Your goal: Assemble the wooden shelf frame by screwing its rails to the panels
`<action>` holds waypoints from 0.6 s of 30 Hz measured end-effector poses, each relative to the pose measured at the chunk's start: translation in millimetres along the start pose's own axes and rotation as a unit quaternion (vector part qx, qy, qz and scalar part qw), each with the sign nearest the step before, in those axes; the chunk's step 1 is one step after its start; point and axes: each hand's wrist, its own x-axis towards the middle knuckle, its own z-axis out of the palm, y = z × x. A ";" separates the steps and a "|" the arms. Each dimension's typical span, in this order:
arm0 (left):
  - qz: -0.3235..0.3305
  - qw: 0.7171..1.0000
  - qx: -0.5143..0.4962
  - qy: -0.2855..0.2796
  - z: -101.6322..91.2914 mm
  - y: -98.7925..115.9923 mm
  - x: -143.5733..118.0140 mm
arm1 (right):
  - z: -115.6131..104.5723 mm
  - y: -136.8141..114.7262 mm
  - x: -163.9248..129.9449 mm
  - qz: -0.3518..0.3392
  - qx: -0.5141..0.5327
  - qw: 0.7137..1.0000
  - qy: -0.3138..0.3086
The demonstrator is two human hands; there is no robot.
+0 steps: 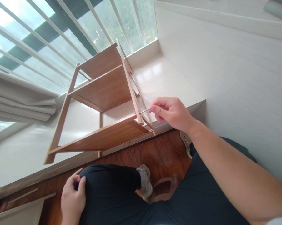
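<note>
A wooden shelf rack with three boards stands on a white window ledge. My right hand pinches a thin metal tool whose tip meets the rack's near side frame just above the lowest board. My left hand rests on my knee in dark trousers, holding nothing, fingers slightly apart.
A window with white bars lies behind the rack, a folded curtain at left. A white wall rises at right. Below the ledge is dark wooden floor, my shoes, and a brown slipper.
</note>
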 end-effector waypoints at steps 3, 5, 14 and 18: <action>-0.001 1.000 0.000 0.000 -1.3 1.9 -0.4 | 1.9 -2.0 -0.3 0.015 0.023 1.000 -0.003; 0.000 1.000 -0.002 0.002 -2.2 3.4 -0.5 | 2.3 -2.2 0.0 0.014 0.031 0.999 -0.003; 0.012 1.000 -0.006 0.008 -2.9 6.7 -0.3 | -3.9 0.0 1.8 -0.082 -0.039 0.996 0.017; 0.010 1.000 -0.003 0.003 -2.0 5.6 0.4 | -4.2 2.1 3.4 -0.131 -0.096 0.987 0.008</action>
